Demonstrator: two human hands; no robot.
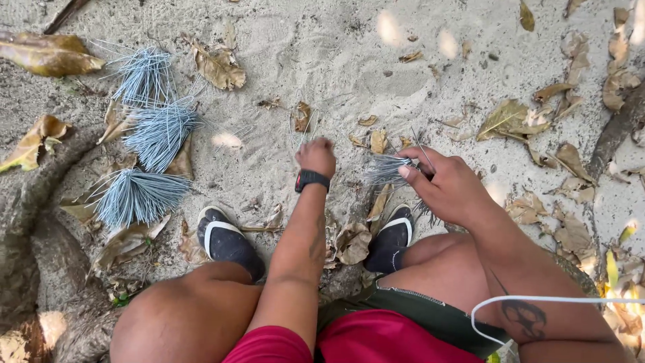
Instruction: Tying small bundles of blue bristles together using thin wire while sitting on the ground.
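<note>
Pinching a grey wire bundle (388,169) between curled fingers, the right hand (447,185) grips tight — left hand (316,156), fingers curled under, touches sand (322,60) just beyond.

Pale grey sticks (388,169), black shoes (227,240)

Left hand (316,156): reaches down to the sand (322,60), ahead of and between the two shoes.
Right hand (445,185): right of it, holding a bundle of thin sticks (388,170) above the right shoe (392,236).
Three stick bundles (151,138): on the sand, far left, beyond the left shoe (225,240).
Dry leaves (510,119): scattered around.
</note>
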